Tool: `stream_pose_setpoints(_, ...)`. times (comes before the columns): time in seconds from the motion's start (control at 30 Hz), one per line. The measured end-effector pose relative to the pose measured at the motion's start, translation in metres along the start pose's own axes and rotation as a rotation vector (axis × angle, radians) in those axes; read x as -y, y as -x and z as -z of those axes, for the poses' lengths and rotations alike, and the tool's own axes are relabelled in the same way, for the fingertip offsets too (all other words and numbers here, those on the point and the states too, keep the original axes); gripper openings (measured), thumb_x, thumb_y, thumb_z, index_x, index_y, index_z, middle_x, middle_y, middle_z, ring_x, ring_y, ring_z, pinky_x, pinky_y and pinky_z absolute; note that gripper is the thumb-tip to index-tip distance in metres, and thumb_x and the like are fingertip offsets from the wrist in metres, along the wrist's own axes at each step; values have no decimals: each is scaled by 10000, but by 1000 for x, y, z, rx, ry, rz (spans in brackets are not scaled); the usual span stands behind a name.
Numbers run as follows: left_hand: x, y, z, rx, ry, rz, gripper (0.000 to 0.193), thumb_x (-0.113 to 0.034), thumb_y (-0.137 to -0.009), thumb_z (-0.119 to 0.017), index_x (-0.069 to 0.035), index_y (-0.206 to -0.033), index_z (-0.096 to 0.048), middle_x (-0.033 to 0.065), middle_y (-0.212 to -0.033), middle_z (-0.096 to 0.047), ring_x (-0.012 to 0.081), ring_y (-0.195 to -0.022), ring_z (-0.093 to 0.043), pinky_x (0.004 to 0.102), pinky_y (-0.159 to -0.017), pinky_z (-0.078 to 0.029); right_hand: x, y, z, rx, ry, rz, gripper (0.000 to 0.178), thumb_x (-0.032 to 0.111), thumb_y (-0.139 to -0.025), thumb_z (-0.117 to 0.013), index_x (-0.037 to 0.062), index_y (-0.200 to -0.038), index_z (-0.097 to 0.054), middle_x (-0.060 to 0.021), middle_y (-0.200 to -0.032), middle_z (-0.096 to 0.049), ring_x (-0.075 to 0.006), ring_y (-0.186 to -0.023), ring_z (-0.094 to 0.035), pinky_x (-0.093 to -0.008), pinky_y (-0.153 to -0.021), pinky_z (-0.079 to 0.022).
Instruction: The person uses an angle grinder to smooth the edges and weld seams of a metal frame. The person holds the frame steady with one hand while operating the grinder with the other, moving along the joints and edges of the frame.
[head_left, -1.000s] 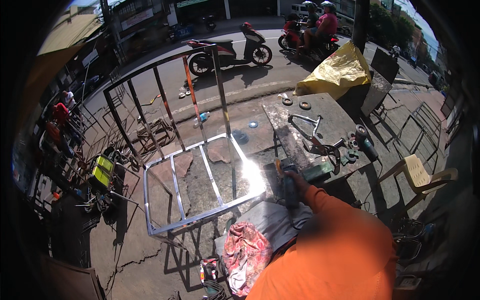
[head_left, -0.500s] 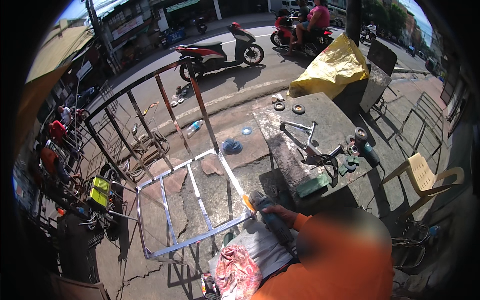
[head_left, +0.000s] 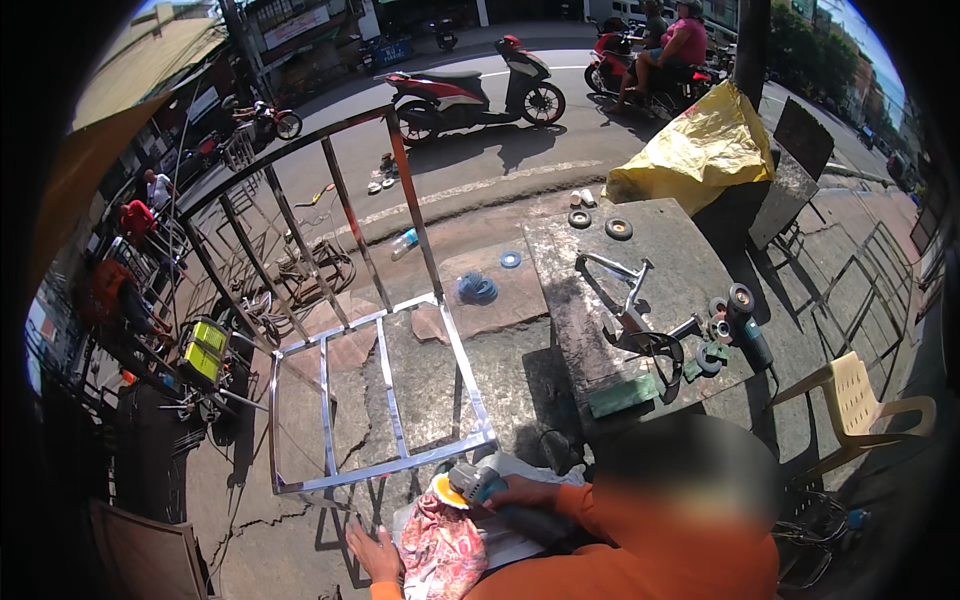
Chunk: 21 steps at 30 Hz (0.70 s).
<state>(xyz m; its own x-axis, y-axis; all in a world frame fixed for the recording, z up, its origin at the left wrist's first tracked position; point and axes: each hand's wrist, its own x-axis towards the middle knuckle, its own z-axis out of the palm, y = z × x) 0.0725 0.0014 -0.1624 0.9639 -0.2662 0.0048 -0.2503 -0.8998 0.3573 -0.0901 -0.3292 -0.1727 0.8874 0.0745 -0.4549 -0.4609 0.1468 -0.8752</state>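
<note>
My right hand (head_left: 525, 493) is closed round an angle grinder (head_left: 470, 482). The grinder's yellow-orange disc (head_left: 449, 489) is held just above a pink patterned cloth (head_left: 445, 545); whether they touch I cannot tell. To the cloth's left, my left hand (head_left: 372, 550) is open with its fingers apart and holds nothing. Ahead of my hands stands a metal frame (head_left: 350, 473) of welded bars. Its low section is bright bare metal, while its upright section is darker and brown. The grinder is apart from the frame's near right corner.
On the right, a worn work table (head_left: 690, 230) carries a second grinder (head_left: 752, 340), a green block (head_left: 622, 396) and a bent metal part (head_left: 632, 290). Beyond are a beige plastic chair (head_left: 852, 400), a yellow sheet (head_left: 700, 150) and a parked scooter (head_left: 475, 95). A blue coil (head_left: 478, 288) lies behind the frame.
The grinder in my right hand has moved from the frame's near right corner down and left to the pink cloth. My left hand has come into view beside the cloth.
</note>
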Motion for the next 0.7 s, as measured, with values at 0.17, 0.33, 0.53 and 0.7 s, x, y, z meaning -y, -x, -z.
stream_pose_setpoints(0.17, -28, 9, -49, 202, 270, 7, 604, -400, -939, -542, -11, -1391, -445, 300, -1303, -514, 461, -1199, -495, 473, -1023, -397, 15, 22, 2, -9, -302, -81, 431, 331, -809, -721, 42, -1120, -648, -36, -941, -650, -133, -852, -603, -289, -775, -480)
stream_pose_setpoints(0.33, -13, 11, -54, 135, 330, 9, 612, -415, -937, -571, 15, -1361, -470, 299, -1253, -557, 440, -1180, -524, 450, -1012, -410, 27, 22, 4, 15, -358, -106, 413, 300, -815, -711, 28, -1118, -639, -24, -904, -644, -116, -767, -604, -264, -698, -487)
stream_pose_setpoints(0.53, -20, 17, -45, 101, 310, 34, 662, -443, -934, -572, 63, -1349, -469, 310, -1242, -565, 444, -1163, -540, 455, -1017, -406, 26, 10, 5, -22, -286, -179, 427, 317, -796, -722, 24, -1090, -624, -29, -850, -640, -128, -707, -612, -268, -636, -490)
stream_pose_setpoints(0.7, 10, -22, -21, 519, 305, 318, 869, -683, -932, -376, 89, -1301, -532, 327, -1328, -520, 437, -1236, -510, 473, -1038, -379, 28, 4, 11, 27, -287, -287, 488, 373, -797, -713, 28, -1127, -611, -61, -834, -647, -176, -678, -627, -320, -632, -525)
